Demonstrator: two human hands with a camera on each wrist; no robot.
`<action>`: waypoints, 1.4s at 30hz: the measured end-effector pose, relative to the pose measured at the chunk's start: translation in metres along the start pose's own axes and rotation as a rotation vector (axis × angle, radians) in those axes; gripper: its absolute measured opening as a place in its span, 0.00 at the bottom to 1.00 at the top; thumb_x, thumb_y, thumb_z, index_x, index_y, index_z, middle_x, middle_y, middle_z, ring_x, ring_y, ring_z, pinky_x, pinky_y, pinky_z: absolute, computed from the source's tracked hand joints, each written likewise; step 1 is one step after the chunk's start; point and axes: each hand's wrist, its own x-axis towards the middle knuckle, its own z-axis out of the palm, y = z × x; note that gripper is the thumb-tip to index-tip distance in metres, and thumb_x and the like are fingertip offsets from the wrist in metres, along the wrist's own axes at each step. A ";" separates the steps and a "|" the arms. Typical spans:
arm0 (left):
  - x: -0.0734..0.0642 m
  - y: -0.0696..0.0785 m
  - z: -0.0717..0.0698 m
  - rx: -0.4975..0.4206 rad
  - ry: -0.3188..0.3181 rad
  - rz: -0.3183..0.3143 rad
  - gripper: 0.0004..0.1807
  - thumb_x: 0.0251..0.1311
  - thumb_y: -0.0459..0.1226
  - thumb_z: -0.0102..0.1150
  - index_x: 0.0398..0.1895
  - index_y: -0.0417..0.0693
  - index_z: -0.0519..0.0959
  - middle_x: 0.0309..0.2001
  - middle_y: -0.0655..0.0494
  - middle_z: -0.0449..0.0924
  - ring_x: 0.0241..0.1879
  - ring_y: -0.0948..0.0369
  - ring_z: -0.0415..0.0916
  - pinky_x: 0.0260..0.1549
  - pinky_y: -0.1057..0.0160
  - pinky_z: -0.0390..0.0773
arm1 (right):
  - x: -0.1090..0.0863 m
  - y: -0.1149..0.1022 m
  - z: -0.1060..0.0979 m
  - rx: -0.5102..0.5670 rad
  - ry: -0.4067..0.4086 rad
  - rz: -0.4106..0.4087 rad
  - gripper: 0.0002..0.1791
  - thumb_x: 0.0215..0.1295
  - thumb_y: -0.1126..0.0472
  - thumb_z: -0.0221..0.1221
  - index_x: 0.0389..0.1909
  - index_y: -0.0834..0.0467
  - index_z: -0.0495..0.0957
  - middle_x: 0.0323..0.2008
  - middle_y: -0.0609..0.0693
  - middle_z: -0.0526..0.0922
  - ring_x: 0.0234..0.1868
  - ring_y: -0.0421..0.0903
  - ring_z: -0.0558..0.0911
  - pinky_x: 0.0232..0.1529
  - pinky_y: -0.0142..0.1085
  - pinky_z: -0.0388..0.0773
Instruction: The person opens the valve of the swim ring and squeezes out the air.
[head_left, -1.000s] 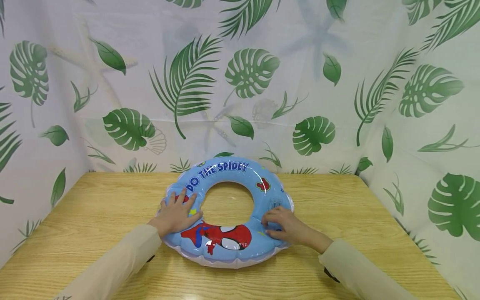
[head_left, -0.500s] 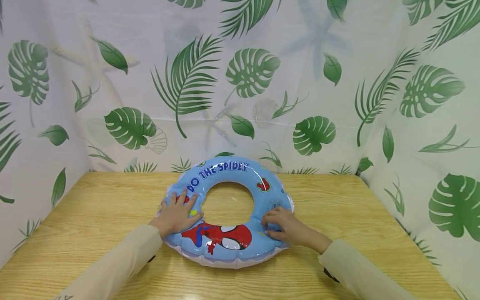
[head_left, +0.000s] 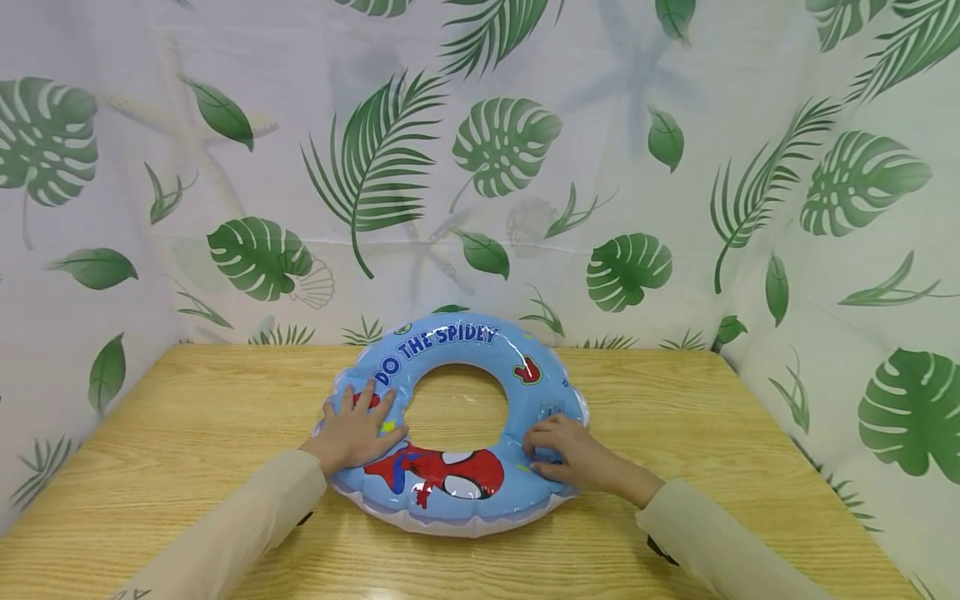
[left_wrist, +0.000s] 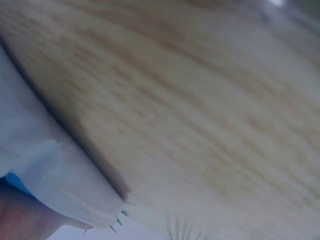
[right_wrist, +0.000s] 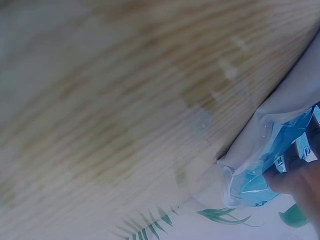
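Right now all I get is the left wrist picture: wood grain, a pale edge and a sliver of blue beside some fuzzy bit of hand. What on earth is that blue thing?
Observer: The head view shows it is a blue inflatable ring lying on the wooden table.

Visitor: Oh, a swim ring! So what is the hand by my camera doing?

Observer: The left hand rests on the ring's left side with its fingers spread.

Visitor: And is the other hand on it too?

Observer: Yes, the right hand touches the right side with bent fingers; whether it pinches the plastic, I can't tell.
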 end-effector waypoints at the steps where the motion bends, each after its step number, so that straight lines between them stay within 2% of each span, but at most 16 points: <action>1: 0.001 -0.001 0.000 -0.001 0.000 0.003 0.39 0.61 0.60 0.39 0.70 0.49 0.53 0.70 0.36 0.43 0.66 0.30 0.39 0.56 0.27 0.41 | 0.001 0.000 0.000 -0.005 -0.013 0.014 0.05 0.53 0.64 0.61 0.30 0.54 0.76 0.33 0.46 0.79 0.39 0.44 0.73 0.43 0.43 0.66; 6: 0.003 -0.003 0.000 -0.007 0.001 0.009 0.39 0.61 0.60 0.39 0.70 0.49 0.53 0.70 0.36 0.43 0.66 0.30 0.38 0.56 0.26 0.41 | 0.004 -0.001 -0.001 -0.002 -0.062 0.068 0.04 0.54 0.64 0.60 0.31 0.54 0.76 0.33 0.46 0.79 0.40 0.44 0.73 0.45 0.43 0.66; 15: 0.005 -0.003 -0.003 -0.007 -0.006 0.009 0.39 0.61 0.60 0.40 0.70 0.49 0.52 0.71 0.36 0.42 0.66 0.30 0.37 0.56 0.27 0.40 | 0.008 -0.003 -0.003 0.051 -0.068 0.104 0.05 0.53 0.65 0.61 0.31 0.56 0.76 0.31 0.45 0.78 0.37 0.42 0.73 0.45 0.41 0.65; 23: 0.004 -0.003 0.002 0.013 0.011 0.007 0.40 0.61 0.60 0.39 0.70 0.49 0.52 0.71 0.36 0.42 0.67 0.31 0.37 0.56 0.27 0.39 | 0.006 -0.004 -0.005 0.090 -0.101 0.155 0.04 0.55 0.65 0.60 0.32 0.56 0.76 0.32 0.44 0.78 0.39 0.42 0.70 0.45 0.41 0.65; 42: -0.001 0.003 0.007 0.028 0.014 -0.001 0.40 0.61 0.60 0.39 0.71 0.48 0.50 0.71 0.36 0.40 0.67 0.30 0.37 0.56 0.26 0.39 | 0.002 -0.003 -0.004 0.053 -0.093 0.079 0.05 0.55 0.65 0.59 0.33 0.57 0.77 0.34 0.46 0.79 0.41 0.44 0.73 0.52 0.47 0.65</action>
